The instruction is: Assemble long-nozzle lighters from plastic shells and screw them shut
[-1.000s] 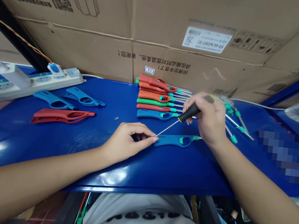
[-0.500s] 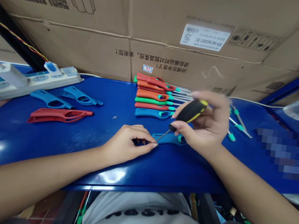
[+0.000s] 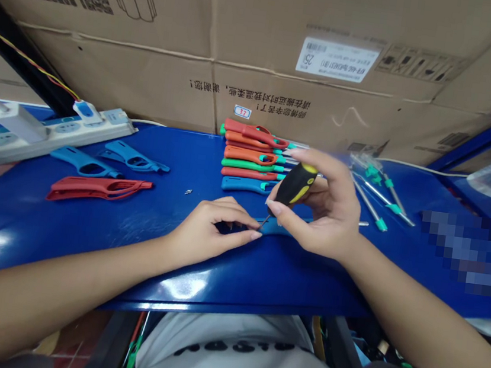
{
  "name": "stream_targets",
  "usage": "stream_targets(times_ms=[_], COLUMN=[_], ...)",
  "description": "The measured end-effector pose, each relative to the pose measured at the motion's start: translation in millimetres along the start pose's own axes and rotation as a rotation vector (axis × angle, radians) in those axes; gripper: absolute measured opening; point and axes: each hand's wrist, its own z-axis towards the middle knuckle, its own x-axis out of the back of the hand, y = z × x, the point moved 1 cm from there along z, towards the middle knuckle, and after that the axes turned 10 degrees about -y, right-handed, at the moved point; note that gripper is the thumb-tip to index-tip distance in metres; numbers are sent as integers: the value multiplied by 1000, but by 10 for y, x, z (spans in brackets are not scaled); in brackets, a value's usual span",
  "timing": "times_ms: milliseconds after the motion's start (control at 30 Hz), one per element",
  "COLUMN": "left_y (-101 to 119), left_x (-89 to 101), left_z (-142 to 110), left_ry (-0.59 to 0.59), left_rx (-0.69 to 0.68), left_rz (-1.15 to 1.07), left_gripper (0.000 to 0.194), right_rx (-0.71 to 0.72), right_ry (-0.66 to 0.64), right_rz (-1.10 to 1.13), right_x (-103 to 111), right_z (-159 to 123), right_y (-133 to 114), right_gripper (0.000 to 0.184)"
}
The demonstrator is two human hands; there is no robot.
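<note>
My right hand (image 3: 329, 209) grips a black and yellow screwdriver (image 3: 298, 184) tilted so that its thin shaft points down and left. The shaft's tip meets the end of a blue gas lighter (image 3: 273, 228) lying flat on the table. My left hand (image 3: 218, 225) is closed, its thumb and fingertips pinched on that same end, beside the tip; whether a screw sits there is hidden. My right hand covers much of the lighter, but its metal tube shows past the hand. A few tiny screws (image 3: 188, 192) lie on the table beyond my left hand.
A row of coloured lighters (image 3: 249, 157) lies against the cardboard box (image 3: 150, 83). Blue shells (image 3: 87, 161) and a red shell (image 3: 97, 189) lie at left, near a power strip (image 3: 86, 127). Metal tubes with green ends (image 3: 376, 191) lie at right on the blue table (image 3: 171, 282).
My right hand and the screwdriver have shifted left and slightly down. The screwdriver stands a little steeper, its tip still by my left fingertips. My left hand has barely moved.
</note>
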Motion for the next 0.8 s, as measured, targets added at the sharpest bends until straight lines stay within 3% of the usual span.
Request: stream_targets(times_ms=[133, 267, 800], left_y=[-50, -104, -108], left_x=[26, 19, 9], left_z=[3, -5, -13], left_ry=[-21, -82, -142], left_rx=[27, 57, 19], left_rz=[124, 183, 214], left_gripper=[34, 41, 34], right_rx=[-10, -16, 17], right_ry=[74, 74, 27], right_rz=[-54, -88, -85], right_x=[14, 22, -27], right_z=[-6, -18, -47], right_y=[19, 58, 100], right_gripper=[61, 63, 64])
